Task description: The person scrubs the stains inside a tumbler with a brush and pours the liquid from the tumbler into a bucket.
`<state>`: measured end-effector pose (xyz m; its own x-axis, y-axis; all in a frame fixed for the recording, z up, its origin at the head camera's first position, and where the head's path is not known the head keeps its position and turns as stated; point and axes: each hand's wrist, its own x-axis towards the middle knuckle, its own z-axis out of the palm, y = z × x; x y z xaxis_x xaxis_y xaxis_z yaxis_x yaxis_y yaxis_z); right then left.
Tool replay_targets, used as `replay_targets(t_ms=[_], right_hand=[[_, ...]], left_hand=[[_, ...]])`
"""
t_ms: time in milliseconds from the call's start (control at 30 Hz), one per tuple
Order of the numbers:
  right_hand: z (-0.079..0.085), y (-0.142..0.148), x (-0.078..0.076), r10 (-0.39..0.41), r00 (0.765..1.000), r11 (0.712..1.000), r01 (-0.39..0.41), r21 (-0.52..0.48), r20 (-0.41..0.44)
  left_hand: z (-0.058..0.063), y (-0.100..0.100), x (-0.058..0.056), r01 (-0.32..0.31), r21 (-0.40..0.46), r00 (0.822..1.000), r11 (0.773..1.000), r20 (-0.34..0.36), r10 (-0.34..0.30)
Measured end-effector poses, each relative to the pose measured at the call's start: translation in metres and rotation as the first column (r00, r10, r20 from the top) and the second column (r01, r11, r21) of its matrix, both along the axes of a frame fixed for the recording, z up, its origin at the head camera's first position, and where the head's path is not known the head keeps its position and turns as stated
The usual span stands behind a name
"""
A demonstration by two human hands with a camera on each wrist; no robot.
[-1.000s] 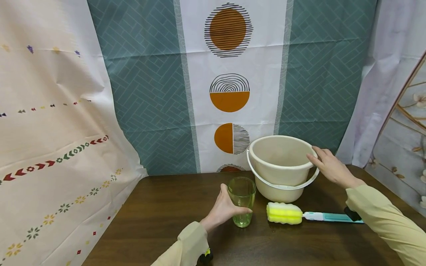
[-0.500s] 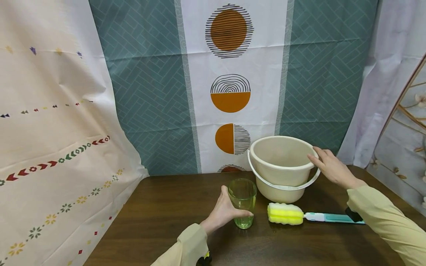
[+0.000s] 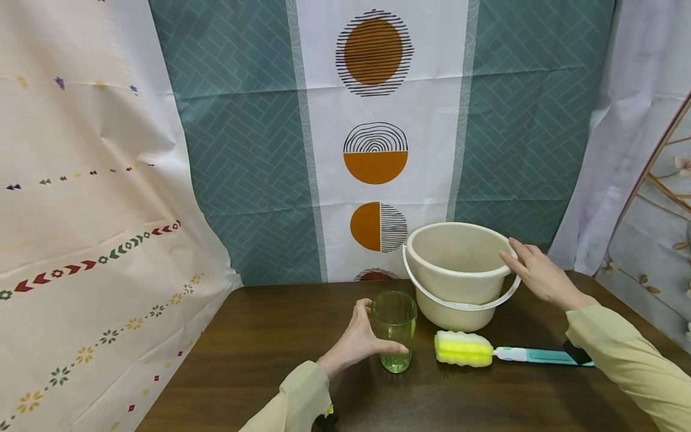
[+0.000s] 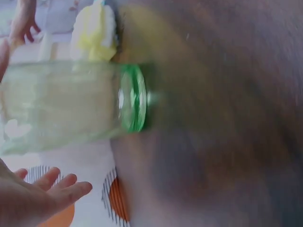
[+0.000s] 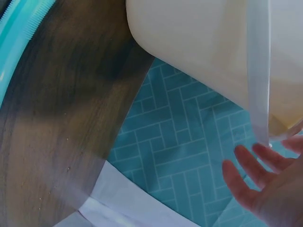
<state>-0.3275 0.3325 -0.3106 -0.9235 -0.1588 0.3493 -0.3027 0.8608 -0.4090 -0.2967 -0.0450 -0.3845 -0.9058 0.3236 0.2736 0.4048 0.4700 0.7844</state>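
Note:
A green, see-through drinking glass [image 3: 398,330] stands upright on the dark wooden table. My left hand [image 3: 358,341] is at its left side, thumb in front and fingers behind. In the left wrist view, the spread fingers [image 4: 61,191] stand apart from the glass [image 4: 71,104]. At the far right, a cream bucket [image 3: 459,288] stands with its handle [image 3: 459,305] hanging down in front. My right hand [image 3: 540,273] touches its right rim with relaxed fingers. In the right wrist view those fingers [image 5: 255,172] are near the handle's end.
A sponge brush [image 3: 463,349] with a yellow-and-white head and a teal handle lies before the bucket, right of the glass. The right forearm passes over its handle end. Patterned curtains hang behind the table [image 3: 291,324] and at both sides.
My left fingers have loosened and drawn slightly left, off the glass. The glass stays on the table. My right hand stays at the bucket's rim. The head view has shifted slightly.

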Motion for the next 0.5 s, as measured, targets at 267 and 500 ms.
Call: replay_targets(t_ms=[267, 500], right_hand=[[-0.007, 0.01, 0.017, -0.015, 0.993, 1.0, 0.017, 0.02, -0.119], [-0.019, 0.026, 0.027, -0.026, 0.988, 0.996, 0.039, 0.084, -0.151]], left_hand=[[0.02, -0.041, -0.001, -0.035, 0.056, 0.999, 0.998, 0.001, 0.035], [0.028, -0.089, -0.014, -0.184, -0.074, 0.976, 0.98, -0.132, 0.173]])
